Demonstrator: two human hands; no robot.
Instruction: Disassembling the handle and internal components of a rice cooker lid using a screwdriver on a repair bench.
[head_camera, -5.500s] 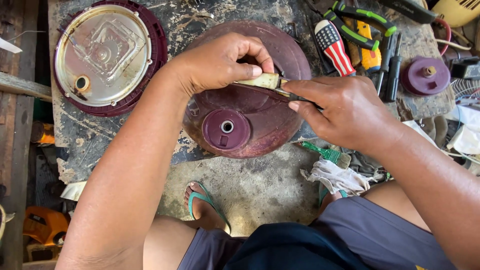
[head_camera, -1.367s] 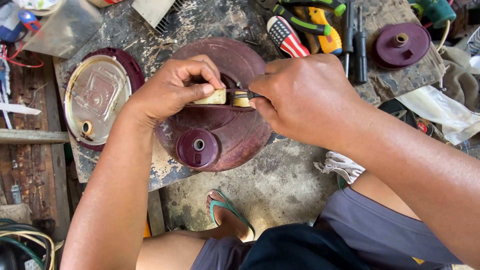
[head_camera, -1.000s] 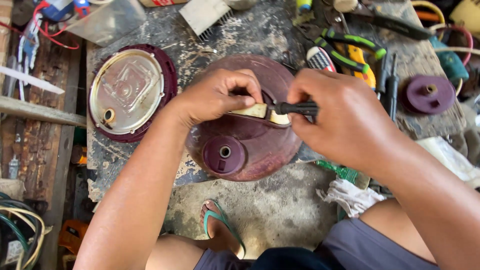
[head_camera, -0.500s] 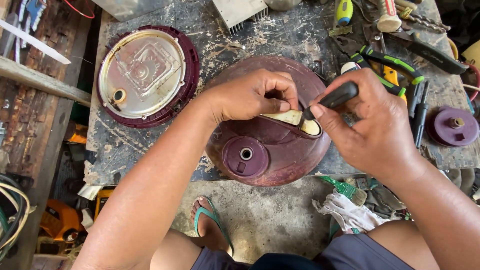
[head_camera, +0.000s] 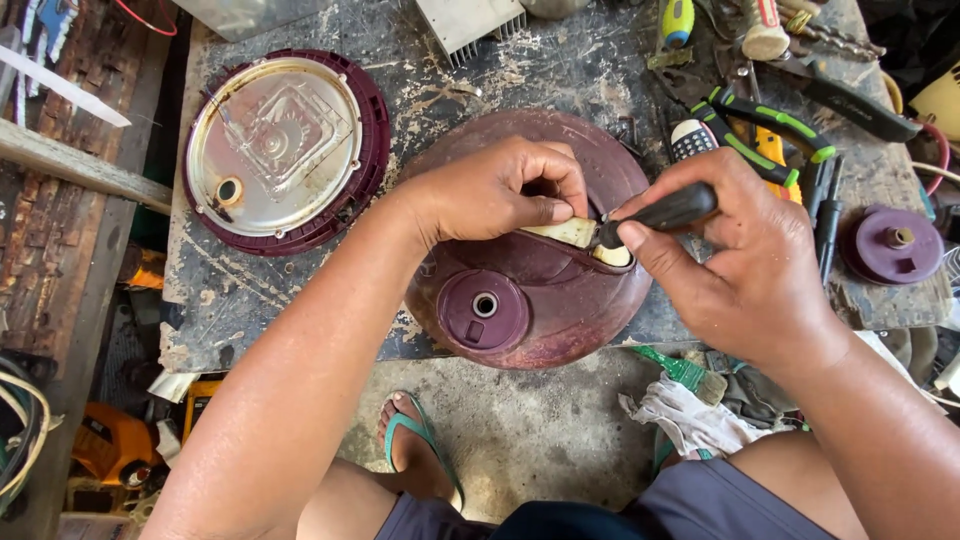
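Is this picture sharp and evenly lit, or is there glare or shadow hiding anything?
Head view: bright daylight, mostly sharp. The shiny metal plate in the round maroon cover shows soft glare. The left hand casts shade over the cream part it pinches on the maroon lid. The right hand holds a dark-handled tool, crisp. Edges bend slightly.

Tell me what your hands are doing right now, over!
Left hand pinching the cream piece on the maroon lid. Right hand gripping the black-handled tool, tip at that piece. Nothing blocking; pliers lie nearby.
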